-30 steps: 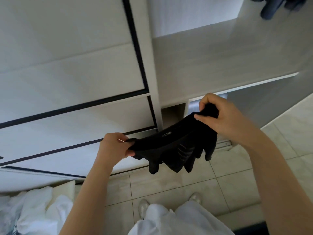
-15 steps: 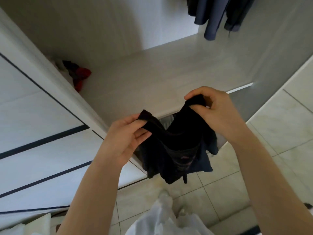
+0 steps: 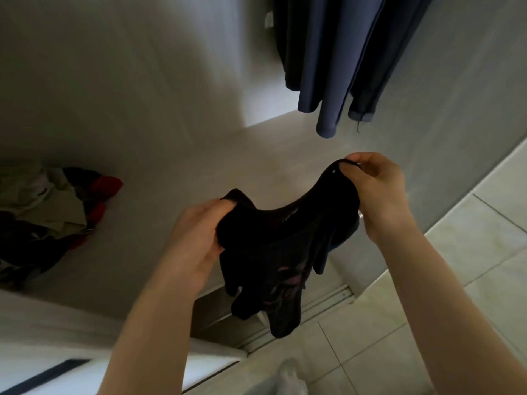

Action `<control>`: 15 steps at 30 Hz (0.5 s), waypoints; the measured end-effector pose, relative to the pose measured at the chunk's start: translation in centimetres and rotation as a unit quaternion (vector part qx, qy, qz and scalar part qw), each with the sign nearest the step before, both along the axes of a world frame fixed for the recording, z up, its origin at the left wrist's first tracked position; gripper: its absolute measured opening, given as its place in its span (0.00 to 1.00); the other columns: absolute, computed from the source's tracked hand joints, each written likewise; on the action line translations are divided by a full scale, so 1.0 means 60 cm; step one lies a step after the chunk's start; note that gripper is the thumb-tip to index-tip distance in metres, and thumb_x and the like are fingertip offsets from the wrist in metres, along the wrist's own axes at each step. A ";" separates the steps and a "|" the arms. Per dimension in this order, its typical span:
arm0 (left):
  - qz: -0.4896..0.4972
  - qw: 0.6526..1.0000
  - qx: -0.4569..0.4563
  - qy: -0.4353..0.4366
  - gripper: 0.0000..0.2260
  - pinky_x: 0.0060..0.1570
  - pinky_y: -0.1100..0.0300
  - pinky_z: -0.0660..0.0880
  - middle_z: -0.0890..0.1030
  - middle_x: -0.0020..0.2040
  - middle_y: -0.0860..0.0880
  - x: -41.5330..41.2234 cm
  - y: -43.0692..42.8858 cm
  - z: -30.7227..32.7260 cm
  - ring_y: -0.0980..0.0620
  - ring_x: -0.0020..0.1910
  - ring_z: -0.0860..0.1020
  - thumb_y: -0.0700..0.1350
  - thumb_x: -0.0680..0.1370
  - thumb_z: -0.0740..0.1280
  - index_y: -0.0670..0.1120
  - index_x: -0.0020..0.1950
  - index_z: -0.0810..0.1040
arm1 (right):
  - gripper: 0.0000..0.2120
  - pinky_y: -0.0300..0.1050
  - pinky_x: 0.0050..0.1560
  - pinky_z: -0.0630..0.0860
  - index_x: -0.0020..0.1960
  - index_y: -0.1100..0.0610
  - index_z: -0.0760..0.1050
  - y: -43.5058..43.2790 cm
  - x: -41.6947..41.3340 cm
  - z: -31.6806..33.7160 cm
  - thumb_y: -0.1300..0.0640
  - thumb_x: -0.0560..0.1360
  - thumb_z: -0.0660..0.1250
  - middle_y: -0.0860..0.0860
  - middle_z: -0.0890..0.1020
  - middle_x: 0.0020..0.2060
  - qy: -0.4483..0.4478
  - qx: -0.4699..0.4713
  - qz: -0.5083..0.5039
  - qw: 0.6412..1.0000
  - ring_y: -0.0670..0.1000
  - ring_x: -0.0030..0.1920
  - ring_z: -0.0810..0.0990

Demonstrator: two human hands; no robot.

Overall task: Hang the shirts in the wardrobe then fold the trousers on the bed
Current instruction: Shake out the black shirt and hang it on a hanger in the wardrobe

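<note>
A black shirt [image 3: 273, 252] with a faint pink print hangs bunched between my two hands in front of the open wardrobe [image 3: 176, 143]. My left hand [image 3: 196, 240] grips its left edge in a closed fist. My right hand [image 3: 376, 195] pinches the other edge higher up and to the right. The cloth sags between them and droops over the wardrobe's bottom edge. Dark blue garments [image 3: 336, 61] hang inside the wardrobe at the top right, above my right hand.
A heap of loose clothes [image 3: 48, 212], beige, black and red, lies on the wardrobe floor at the left. A white sliding door [image 3: 57, 352] with a black stripe sits at the lower left. Pale floor tiles [image 3: 470, 252] run along the right, and my shoe [image 3: 291, 377] shows below.
The view has swung from the sliding door into the open wardrobe. Both hands carried the black shirt up and closer to the hanging garments, and the clothes heap came into view.
</note>
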State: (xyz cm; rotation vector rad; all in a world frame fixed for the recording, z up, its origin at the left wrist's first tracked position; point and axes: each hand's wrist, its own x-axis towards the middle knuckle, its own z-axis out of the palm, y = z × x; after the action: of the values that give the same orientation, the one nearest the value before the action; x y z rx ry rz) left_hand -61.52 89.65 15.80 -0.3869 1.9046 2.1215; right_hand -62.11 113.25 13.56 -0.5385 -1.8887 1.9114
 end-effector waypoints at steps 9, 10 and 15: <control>0.078 0.995 0.061 -0.027 0.10 0.45 0.59 0.82 0.86 0.47 0.48 -0.045 -0.020 -0.014 0.54 0.45 0.85 0.48 0.69 0.70 0.46 0.46 0.85 | 0.03 0.37 0.48 0.77 0.47 0.55 0.77 0.049 -0.083 -0.015 0.62 0.76 0.68 0.52 0.82 0.44 -0.012 0.098 0.016 0.995 0.47 0.44 0.80; 0.095 0.993 0.067 -0.032 0.12 0.46 0.59 0.82 0.86 0.48 0.49 -0.045 -0.018 -0.015 0.54 0.46 0.85 0.49 0.69 0.70 0.47 0.50 0.83 | 0.03 0.36 0.49 0.76 0.47 0.55 0.77 0.056 -0.089 -0.017 0.62 0.76 0.68 0.50 0.82 0.43 -0.007 0.133 0.029 0.991 0.45 0.44 0.79; 0.183 0.979 0.085 -0.024 0.09 0.46 0.60 0.73 0.86 0.43 0.54 -0.035 0.019 -0.010 0.58 0.42 0.85 0.49 0.73 0.69 0.50 0.51 0.80 | 0.05 0.40 0.49 0.75 0.43 0.51 0.79 0.100 -0.107 -0.022 0.61 0.74 0.70 0.39 0.78 0.38 0.016 0.259 0.104 0.960 0.47 0.43 0.78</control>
State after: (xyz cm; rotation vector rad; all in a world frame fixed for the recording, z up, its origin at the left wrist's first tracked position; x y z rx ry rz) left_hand -63.64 90.77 15.18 -0.7963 1.7125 2.4553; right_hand -68.53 119.25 12.22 -0.1470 -2.3800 1.4263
